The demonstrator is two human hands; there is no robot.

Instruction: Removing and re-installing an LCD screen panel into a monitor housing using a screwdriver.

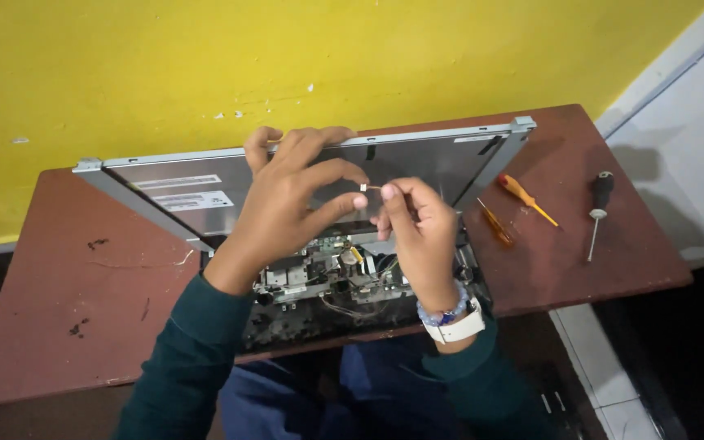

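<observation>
matt metal panel [303, 175], scuffed wooden table [59, 293]
</observation>
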